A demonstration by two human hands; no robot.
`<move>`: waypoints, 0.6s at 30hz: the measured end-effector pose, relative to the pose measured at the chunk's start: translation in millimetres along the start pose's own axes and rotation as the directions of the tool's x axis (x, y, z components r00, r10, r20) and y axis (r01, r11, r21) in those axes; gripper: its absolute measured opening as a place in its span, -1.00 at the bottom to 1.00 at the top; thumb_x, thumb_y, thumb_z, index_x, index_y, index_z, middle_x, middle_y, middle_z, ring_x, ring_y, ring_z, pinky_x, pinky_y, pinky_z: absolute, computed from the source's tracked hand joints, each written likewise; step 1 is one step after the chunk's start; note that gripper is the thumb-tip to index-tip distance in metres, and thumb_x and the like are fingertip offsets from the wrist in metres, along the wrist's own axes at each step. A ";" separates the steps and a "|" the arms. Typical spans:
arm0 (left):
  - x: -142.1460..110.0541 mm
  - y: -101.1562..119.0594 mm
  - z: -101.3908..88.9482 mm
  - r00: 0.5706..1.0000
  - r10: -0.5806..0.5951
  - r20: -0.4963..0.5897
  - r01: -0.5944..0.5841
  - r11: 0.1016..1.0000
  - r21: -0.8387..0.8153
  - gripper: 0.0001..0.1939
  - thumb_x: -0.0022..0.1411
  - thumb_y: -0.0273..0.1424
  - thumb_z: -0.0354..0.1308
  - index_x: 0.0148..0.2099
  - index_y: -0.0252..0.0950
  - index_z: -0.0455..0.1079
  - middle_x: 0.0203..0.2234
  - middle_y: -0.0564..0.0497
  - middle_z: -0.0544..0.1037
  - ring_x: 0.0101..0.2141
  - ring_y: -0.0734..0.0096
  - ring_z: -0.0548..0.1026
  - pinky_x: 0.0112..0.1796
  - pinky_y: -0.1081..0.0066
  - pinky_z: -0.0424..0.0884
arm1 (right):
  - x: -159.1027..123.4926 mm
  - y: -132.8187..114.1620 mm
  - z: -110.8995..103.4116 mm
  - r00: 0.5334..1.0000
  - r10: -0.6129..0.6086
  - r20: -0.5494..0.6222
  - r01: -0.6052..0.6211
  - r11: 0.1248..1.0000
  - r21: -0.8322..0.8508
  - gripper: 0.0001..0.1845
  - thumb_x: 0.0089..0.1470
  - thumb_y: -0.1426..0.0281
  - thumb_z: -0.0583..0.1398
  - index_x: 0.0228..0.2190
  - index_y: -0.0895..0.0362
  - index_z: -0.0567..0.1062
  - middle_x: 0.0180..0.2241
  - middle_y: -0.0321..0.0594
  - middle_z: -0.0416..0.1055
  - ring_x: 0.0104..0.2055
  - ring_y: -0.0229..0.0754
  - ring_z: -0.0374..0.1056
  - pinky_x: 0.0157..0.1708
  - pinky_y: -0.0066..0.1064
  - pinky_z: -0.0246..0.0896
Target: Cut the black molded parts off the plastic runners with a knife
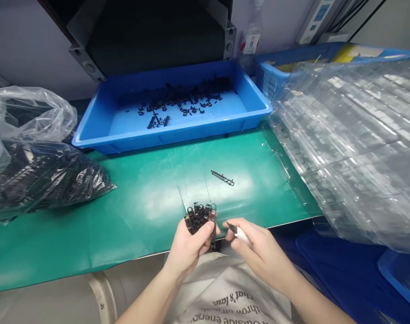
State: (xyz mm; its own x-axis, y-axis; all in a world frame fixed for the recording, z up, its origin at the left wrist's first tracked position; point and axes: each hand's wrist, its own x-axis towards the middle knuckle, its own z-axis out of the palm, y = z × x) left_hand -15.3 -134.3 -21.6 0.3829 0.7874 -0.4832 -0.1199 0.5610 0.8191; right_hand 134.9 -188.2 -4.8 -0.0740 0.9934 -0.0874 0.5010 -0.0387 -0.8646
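Observation:
My left hand point(193, 240) is closed around a bunch of small black plastic parts point(198, 216), which stick up above the fingers near the table's front edge. Just to its right, my right hand point(254, 245) grips a small tool with a white handle point(243, 236) and a short dark tip point(232, 227). That tip points toward the bunch but stays apart from it. Beyond the hands, a single black plastic strip point(222, 177) lies on the green table mat point(151, 189).
A blue tray point(178, 132) at the back holds scattered black pieces. On the left sits a clear bag point(49, 175) full of black parts. Stacked clear plastic trays point(357, 144) cover the right side, beside a blue basket point(271, 74). A bottle point(251, 42) stands behind.

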 end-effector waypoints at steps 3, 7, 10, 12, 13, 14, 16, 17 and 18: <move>-0.4 1.4 -2.6 1.000 -0.018 0.009 0.018 1.000 -0.014 -0.65 -0.09 -0.19 0.25 -0.38 -0.39 0.32 -0.69 0.11 0.33 -0.78 0.75 0.05 -0.77 0.63 -0.13 | 0.2 0.2 -5.8 0.998 -0.067 0.008 0.068 0.992 -0.108 -0.63 0.20 0.37 -0.10 -0.01 0.15 0.29 -0.19 -0.14 0.42 -0.21 -0.12 0.35 -0.27 -0.28 0.27; -2.1 0.0 -4.7 1.000 -0.009 0.023 0.009 1.000 0.016 -0.66 -0.06 -0.19 0.23 -0.51 -0.39 0.28 -0.72 0.13 0.26 -0.78 0.77 0.02 -0.78 0.64 -0.16 | -0.4 -1.0 -3.8 0.991 -0.119 0.067 0.130 0.973 -0.193 -0.62 0.20 0.43 -0.09 0.02 0.17 0.29 -0.25 -0.15 0.43 -0.25 -0.13 0.36 -0.29 -0.30 0.29; -3.7 -1.6 -5.4 1.000 0.002 0.012 -0.003 0.999 0.052 -0.66 -0.02 -0.20 0.21 -0.53 -0.40 0.28 -0.70 0.10 0.28 -0.78 0.79 0.03 -0.77 0.64 -0.15 | -1.4 -2.5 -0.4 0.987 -0.157 0.031 0.159 0.953 -0.257 -0.62 0.20 0.43 -0.08 0.00 0.16 0.32 -0.24 -0.17 0.45 -0.26 -0.13 0.37 -0.30 -0.31 0.30; -4.5 -1.6 -5.0 1.000 0.001 -0.001 0.000 0.998 0.062 -0.67 -0.02 -0.21 0.21 -0.52 -0.41 0.29 -0.70 0.10 0.29 -0.79 0.79 0.03 -0.77 0.64 -0.15 | -2.2 -3.9 1.6 0.988 -0.154 0.000 0.147 0.943 -0.300 -0.63 0.20 0.43 -0.08 -0.01 0.17 0.34 -0.23 -0.17 0.46 -0.26 -0.13 0.37 -0.31 -0.31 0.30; -4.6 -1.4 -4.8 1.000 -0.002 -0.010 0.003 0.998 0.060 -0.66 -0.03 -0.20 0.21 -0.52 -0.41 0.29 -0.71 0.10 0.29 -0.79 0.79 0.03 -0.77 0.63 -0.15 | -2.6 -4.8 2.4 0.989 -0.148 -0.010 0.138 0.940 -0.312 -0.63 0.20 0.43 -0.08 -0.02 0.17 0.35 -0.23 -0.17 0.46 -0.27 -0.13 0.38 -0.32 -0.32 0.30; -4.6 -1.1 -4.5 1.000 -0.007 -0.015 0.008 0.998 0.057 -0.66 -0.04 -0.20 0.21 -0.52 -0.41 0.29 -0.71 0.10 0.28 -0.79 0.79 0.03 -0.77 0.63 -0.15 | -3.1 -5.6 3.0 0.990 -0.140 -0.016 0.128 0.940 -0.317 -0.63 0.20 0.43 -0.08 -0.02 0.18 0.35 -0.24 -0.17 0.46 -0.28 -0.13 0.38 -0.33 -0.32 0.30; -4.2 -0.8 -4.4 1.000 -0.017 -0.021 0.018 0.999 0.046 -0.67 -0.05 -0.20 0.22 -0.52 -0.40 0.29 -0.72 0.11 0.27 -0.79 0.77 0.03 -0.78 0.63 -0.15 | -3.7 -7.0 3.9 0.992 -0.128 -0.021 0.115 0.944 -0.310 -0.62 0.20 0.43 -0.09 -0.01 0.18 0.34 -0.26 -0.17 0.47 -0.30 -0.15 0.38 -0.36 -0.35 0.29; -3.8 -0.8 -4.5 1.000 -0.020 -0.021 0.021 0.999 0.040 -0.67 -0.05 -0.20 0.22 -0.52 -0.40 0.30 -0.72 0.11 0.27 -0.78 0.77 0.03 -0.78 0.64 -0.16 | -3.8 -7.4 4.0 0.992 -0.125 -0.020 0.113 0.947 -0.301 -0.62 0.20 0.43 -0.09 -0.01 0.17 0.34 -0.27 -0.17 0.47 -0.31 -0.16 0.38 -0.37 -0.36 0.29; -3.4 -1.1 -4.8 1.000 -0.024 -0.018 0.025 0.999 0.034 -0.67 -0.06 -0.20 0.23 -0.52 -0.40 0.30 -0.73 0.12 0.26 -0.78 0.76 0.03 -0.79 0.64 -0.16 | -3.8 -7.4 4.1 0.992 -0.123 -0.019 0.112 0.950 -0.291 -0.61 0.20 0.42 -0.10 -0.01 0.16 0.34 -0.27 -0.17 0.47 -0.32 -0.16 0.38 -0.37 -0.37 0.29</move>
State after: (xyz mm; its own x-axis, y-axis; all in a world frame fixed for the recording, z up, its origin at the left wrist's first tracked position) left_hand -20.9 -136.3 -22.3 0.3695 0.7779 -0.5083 -0.0795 0.5715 0.8168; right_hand 127.9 -192.2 -0.1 -0.1190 0.9925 0.0286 0.7190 0.1060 -0.6869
